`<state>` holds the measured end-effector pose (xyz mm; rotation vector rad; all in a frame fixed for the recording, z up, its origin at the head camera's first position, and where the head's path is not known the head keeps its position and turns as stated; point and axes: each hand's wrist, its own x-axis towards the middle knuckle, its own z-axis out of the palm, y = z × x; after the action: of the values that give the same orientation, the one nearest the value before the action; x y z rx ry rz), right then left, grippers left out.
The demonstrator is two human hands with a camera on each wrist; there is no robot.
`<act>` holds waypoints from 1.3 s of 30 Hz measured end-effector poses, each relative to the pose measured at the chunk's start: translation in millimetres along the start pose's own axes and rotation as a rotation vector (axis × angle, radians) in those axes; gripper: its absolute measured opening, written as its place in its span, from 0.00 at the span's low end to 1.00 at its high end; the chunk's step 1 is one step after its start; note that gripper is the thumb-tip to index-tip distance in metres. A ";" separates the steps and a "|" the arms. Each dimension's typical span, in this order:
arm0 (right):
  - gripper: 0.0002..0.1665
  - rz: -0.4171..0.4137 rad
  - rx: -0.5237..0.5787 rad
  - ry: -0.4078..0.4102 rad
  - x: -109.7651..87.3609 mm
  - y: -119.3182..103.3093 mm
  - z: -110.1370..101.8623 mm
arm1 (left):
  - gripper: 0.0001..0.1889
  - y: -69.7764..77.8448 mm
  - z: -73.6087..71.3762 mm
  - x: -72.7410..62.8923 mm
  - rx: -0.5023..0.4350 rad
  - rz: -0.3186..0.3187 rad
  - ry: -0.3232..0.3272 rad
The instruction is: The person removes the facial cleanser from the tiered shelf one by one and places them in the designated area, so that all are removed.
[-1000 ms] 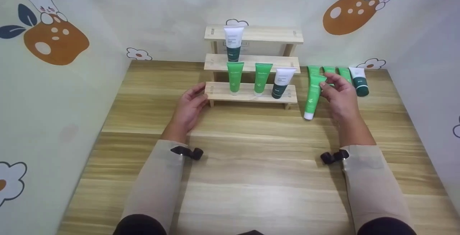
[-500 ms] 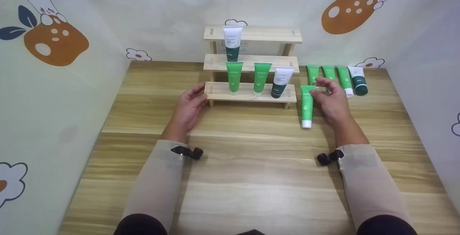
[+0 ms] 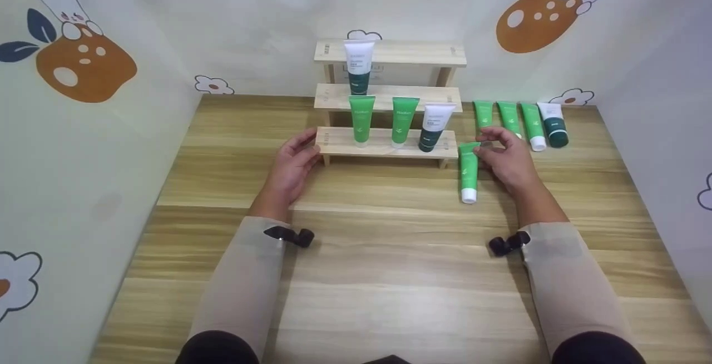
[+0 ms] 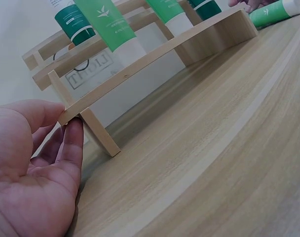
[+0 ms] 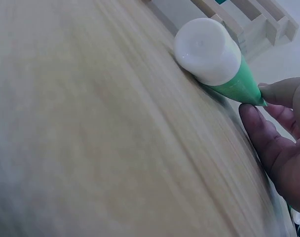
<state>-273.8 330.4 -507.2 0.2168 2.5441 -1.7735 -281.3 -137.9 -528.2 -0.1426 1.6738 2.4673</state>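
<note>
In the head view my right hand (image 3: 510, 162) pinches a green squeeze tube (image 3: 469, 173) by its flat end. The tube lies just right of the lowest tier, white cap towards me. In the right wrist view its white cap (image 5: 206, 52) faces the camera, and thumb and fingertips meet at the thin end. My left hand (image 3: 289, 168) grips the left end of a three-tier wooden display rack (image 3: 334, 137); the left wrist view shows fingers above and below the lowest board (image 4: 135, 69). On that tier stand two green tubes (image 3: 362, 119) and a white-and-dark-green tube (image 3: 436, 124).
Another white-and-dark-green tube (image 3: 359, 63) stands on the middle tier. Right of the rack lie several green tubes (image 3: 532, 122) in a row, ending with a white-and-dark-green tube (image 3: 553, 122). Patterned walls (image 3: 267, 47) enclose the wooden table (image 3: 389, 252).
My right hand has drawn the green tube left and towards me, away from the row; the tube now lies straighter. The left hand has stayed at the rack's end.
</note>
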 end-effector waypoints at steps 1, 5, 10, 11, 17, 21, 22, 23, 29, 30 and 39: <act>0.29 -0.001 -0.006 0.000 0.4 0.2 -0.1 | 0.27 -0.1 0.0 0.3 -0.001 0.001 -0.002; 0.28 -0.003 -0.037 -0.004 1.5 -0.1 0.0 | 0.27 -0.1 -0.1 1.0 -0.009 0.004 -0.004; 0.27 0.004 -0.048 -0.018 2.0 -0.5 -0.7 | 0.27 0.6 -0.3 1.2 -0.012 0.011 -0.009; 0.27 0.003 -0.052 -0.020 2.2 -0.3 -0.8 | 0.27 0.6 -0.4 1.2 -0.013 0.011 -0.009; 0.24 -0.013 -0.099 0.000 1.6 0.9 -2.7 | 0.27 -0.2 -0.8 1.2 -0.006 0.004 -0.003; 0.20 -0.019 -0.130 0.031 0.3 0.6 -5.5 | 0.27 -0.2 -0.6 1.0 -0.003 0.006 0.000; 0.20 -0.021 -0.128 0.039 0.4 0.8 -6.0 | 0.27 0.0 -0.3 0.9 -0.003 0.008 -0.002; 0.19 -0.022 -0.127 0.045 0.2 0.7 -6.5 | 0.27 0.1 -0.3 1.0 -0.004 0.009 -0.002; 0.18 -0.031 -0.105 0.089 -1.2 1.1 -8.2 | 0.27 0.3 0.9 1.3 -0.016 0.008 -0.003; 0.18 -0.034 -0.106 0.095 -1.4 1.0 -8.3 | 0.27 0.4 1.1 1.3 -0.019 0.008 -0.002; 0.18 -0.028 -0.068 0.092 -2.0 -0.6 -9.5 | 0.27 0.2 0.9 0.5 -0.028 0.013 0.003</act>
<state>-271.4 338.9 -503.1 0.2678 2.6782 -1.7214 -281.8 -137.1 -527.8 -0.1397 1.6466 2.5024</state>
